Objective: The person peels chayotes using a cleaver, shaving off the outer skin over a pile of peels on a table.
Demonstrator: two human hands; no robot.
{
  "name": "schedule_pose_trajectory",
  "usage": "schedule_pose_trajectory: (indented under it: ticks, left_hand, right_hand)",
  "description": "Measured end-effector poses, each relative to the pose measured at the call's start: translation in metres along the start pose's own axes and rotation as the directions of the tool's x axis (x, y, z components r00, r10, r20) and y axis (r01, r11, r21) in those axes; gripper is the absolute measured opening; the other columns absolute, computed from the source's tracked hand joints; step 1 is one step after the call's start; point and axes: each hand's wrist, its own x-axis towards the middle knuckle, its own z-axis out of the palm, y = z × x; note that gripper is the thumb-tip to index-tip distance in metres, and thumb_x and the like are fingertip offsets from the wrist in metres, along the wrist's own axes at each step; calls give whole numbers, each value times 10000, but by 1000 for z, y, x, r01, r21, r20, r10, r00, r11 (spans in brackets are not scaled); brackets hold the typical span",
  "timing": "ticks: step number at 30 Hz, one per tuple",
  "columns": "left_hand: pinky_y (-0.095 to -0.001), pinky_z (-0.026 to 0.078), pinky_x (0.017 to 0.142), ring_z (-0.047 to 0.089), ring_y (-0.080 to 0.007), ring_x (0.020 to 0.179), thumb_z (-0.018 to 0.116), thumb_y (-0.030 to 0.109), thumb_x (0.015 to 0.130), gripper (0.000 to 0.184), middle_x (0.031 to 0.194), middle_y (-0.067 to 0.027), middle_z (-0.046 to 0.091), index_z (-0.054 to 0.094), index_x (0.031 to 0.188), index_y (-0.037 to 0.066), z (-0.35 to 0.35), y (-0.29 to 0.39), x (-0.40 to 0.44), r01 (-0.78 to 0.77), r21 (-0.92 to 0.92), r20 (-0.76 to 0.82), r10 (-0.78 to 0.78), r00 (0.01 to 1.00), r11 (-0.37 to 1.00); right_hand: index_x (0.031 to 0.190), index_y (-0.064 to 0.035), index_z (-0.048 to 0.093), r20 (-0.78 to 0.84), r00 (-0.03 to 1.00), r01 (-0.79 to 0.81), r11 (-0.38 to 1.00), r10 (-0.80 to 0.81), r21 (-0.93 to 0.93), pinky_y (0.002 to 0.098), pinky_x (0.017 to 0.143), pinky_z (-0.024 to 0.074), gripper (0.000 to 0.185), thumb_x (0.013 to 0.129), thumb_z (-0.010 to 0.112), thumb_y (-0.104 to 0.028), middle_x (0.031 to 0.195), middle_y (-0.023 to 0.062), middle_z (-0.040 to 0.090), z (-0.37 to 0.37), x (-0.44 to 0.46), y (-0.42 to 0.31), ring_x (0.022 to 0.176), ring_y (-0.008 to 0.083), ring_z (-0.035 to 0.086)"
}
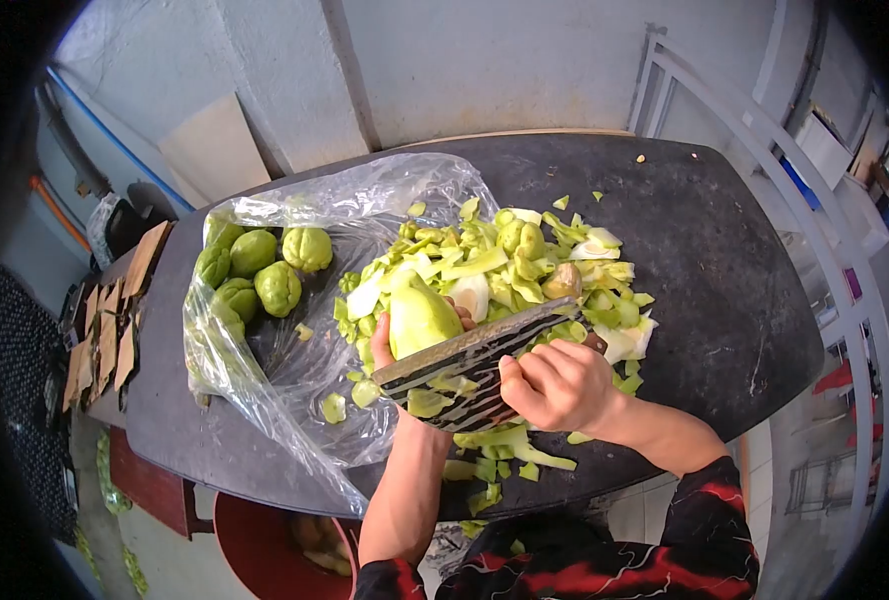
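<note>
My left hand (382,342) is wrapped round a pale green, mostly peeled chayote (423,318), its palm hidden behind the blade. In my right hand (568,388) is the handle of a broad cleaver (465,368), fingers closed round it. The dark, streaked blade lies across the lower side of the chayote, with bits of peel stuck to its face. Behind and beside both hands spreads a heap of green peelings (480,262). Several unpeeled chayotes (279,288) sit to the left, inside a clear plastic bag (340,195).
A dark table (725,270) carries the bag and peelings, some of them near its front edge. Below the front edge stands a red bucket (240,540) with pale pieces inside. A grey metal railing (765,130) runs along the right. Cardboard pieces (115,325) lie at the left.
</note>
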Motion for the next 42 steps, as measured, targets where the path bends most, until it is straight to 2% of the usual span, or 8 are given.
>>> schedule_pose_trajectory:
  ticks: [2, 11, 20, 23, 25, 28, 30, 42]
  left_hand:
    - [-423, 540, 847, 645, -291, 945, 493, 540, 922, 570, 1052, -168, 652, 587, 1194, 48, 4, -3, -3, -152, 194, -141, 181, 973, 969]
    - [-431, 507, 930, 634, -277, 1027, 488, 483, 936, 541, 1105, -155, 663, 578, 1271, 68, 9, 2, -4, -274, 257, -85, 304, 949, 927]
    - [-417, 544, 838, 655, -286, 977, 455, 504, 936, 583, 1102, -146, 661, 541, 1285, 45, 0, 10, -6, -196, 287, 95, 176, 980, 938]
    - [-427, 556, 798, 658, -273, 976, 472, 493, 930, 565, 1096, -131, 661, 544, 1289, 62, 8, 4, -7, -214, 323, 13, 221, 975, 922]
    - [-421, 561, 783, 654, -257, 988, 495, 485, 915, 570, 1117, -115, 656, 538, 1310, 77, 17, -3, -8, -217, 269, -66, 243, 968, 938]
    - [-414, 527, 886, 631, -277, 1048, 493, 499, 904, 608, 1163, -152, 644, 533, 1316, 53, 13, -1, -11, -182, 291, 62, 171, 983, 939]
    - [-453, 523, 901, 632, -296, 1049, 456, 530, 922, 609, 1168, -157, 642, 531, 1342, 95, 3, 1, -7, -197, 299, 10, 203, 979, 934]
    - [-493, 511, 913, 603, -316, 1102, 485, 525, 911, 617, 1248, -124, 606, 510, 1362, 104, 1, 3, -6, -149, 333, 83, 128, 988, 931]
  right_hand:
    - [855, -21, 565, -29, 999, -37, 998, 39, 48, 258, 437, 455, 78, 830, 622, -68, 589, -16, 462, 8, -4, 9, 494, 110, 537]
    - [811, -53, 533, 48, 986, -164, 980, 160, 114, 273, 439, 483, 98, 776, 624, -55, 582, -4, 500, 10, -8, 22, 504, 137, 603]
    - [896, -15, 573, 25, 998, -56, 992, 54, 113, 278, 452, 482, 126, 794, 620, -73, 595, -4, 496, -8, -2, 3, 507, 115, 580]
    - [878, -26, 564, -68, 995, -67, 990, 76, 127, 286, 423, 472, 89, 810, 609, -63, 597, -2, 510, -1, -4, 7, 491, 121, 576]
    - [861, -13, 566, 108, 969, -238, 958, 223, 158, 326, 409, 462, 139, 751, 648, -38, 596, 30, 524, 13, -12, 25, 477, 183, 577]
    - [922, 26, 600, 220, 930, -333, 929, 296, 160, 344, 447, 479, 282, 668, 712, -22, 623, 61, 542, 12, -12, 34, 510, 243, 601]
    - [757, -74, 466, 20, 978, -205, 952, 206, 228, 321, 406, 476, 165, 735, 616, -7, 531, 8, 456, 3, -6, 23, 458, 185, 585]
    - [797, -61, 489, 22, 975, -221, 966, 220, 134, 332, 341, 473, 91, 840, 556, -18, 537, 25, 507, 18, -12, 33, 416, 167, 585]
